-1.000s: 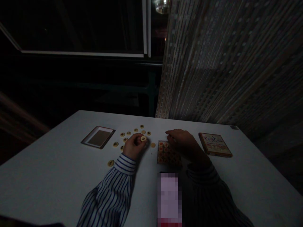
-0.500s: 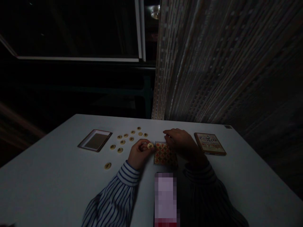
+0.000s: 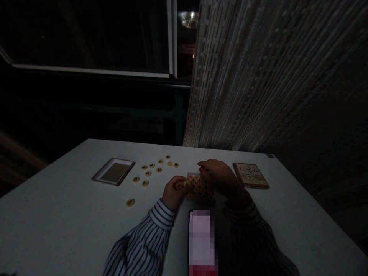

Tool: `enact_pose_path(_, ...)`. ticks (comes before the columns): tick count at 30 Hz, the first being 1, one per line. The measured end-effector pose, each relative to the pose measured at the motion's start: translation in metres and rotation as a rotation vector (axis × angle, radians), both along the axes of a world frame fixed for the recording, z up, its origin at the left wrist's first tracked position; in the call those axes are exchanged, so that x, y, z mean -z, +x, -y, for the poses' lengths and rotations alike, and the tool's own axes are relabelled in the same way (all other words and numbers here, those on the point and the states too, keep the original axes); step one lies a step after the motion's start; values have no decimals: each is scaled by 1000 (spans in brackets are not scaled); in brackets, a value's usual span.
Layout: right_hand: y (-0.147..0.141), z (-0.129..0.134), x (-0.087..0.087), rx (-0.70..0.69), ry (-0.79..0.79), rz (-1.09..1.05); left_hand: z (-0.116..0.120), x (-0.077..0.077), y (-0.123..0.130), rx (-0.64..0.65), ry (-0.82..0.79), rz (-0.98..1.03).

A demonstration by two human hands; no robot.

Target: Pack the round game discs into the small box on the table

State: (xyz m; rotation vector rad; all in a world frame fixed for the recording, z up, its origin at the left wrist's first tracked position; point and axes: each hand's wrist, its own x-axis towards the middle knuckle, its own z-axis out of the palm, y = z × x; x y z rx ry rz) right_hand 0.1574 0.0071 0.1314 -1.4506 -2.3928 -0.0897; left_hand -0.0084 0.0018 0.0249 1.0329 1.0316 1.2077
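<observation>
A round wooden Chinese chess piece [image 3: 186, 183] with a dark character is pinched between the thumb and fingers of my left hand [image 3: 174, 191], at the left edge of a small clear box [image 3: 188, 197]. Rows of pieces with red characters [image 3: 196, 183] fill the part of the box that shows. Over the box's right side reaches my right hand [image 3: 220, 176], covering some pieces; its fingers stretch to the left, apart from the thumb, with nothing visible in them. Several loose pieces [image 3: 148, 173] lie on the table left of my left hand, and one piece [image 3: 130, 202] sits nearer to me.
A shallow open tray or lid [image 3: 97, 178] lies at the left of the white table [image 3: 71, 214]. On the right is a flat box with a printed picture [image 3: 250, 176]. A phone [image 3: 201, 237] with a blurred screen lies in front of me. A string curtain [image 3: 230, 96] hangs behind the table.
My left hand has moved right and slightly toward me, carrying the chess piece to the box's edge. A piece beside my left sleeve now partly shows. The right hand stays nearly in place.
</observation>
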Motion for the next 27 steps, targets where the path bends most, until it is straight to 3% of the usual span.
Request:
enact_pose_path(8, 3, 19, 19, 1, 54, -83, 1, 4, 1, -10, -13, 81)
enact_pose_path(12, 4, 29, 41, -40, 24, -303, 2, 2, 2, -17, -19, 72)
enact_pose_path(18, 0, 41, 73, 39, 63, -577, 5, 1, 4, 1, -29, 34)
enact_pose_path(27, -2, 47, 102, -63, 198, -528, 14, 0, 8, 14, -37, -28)
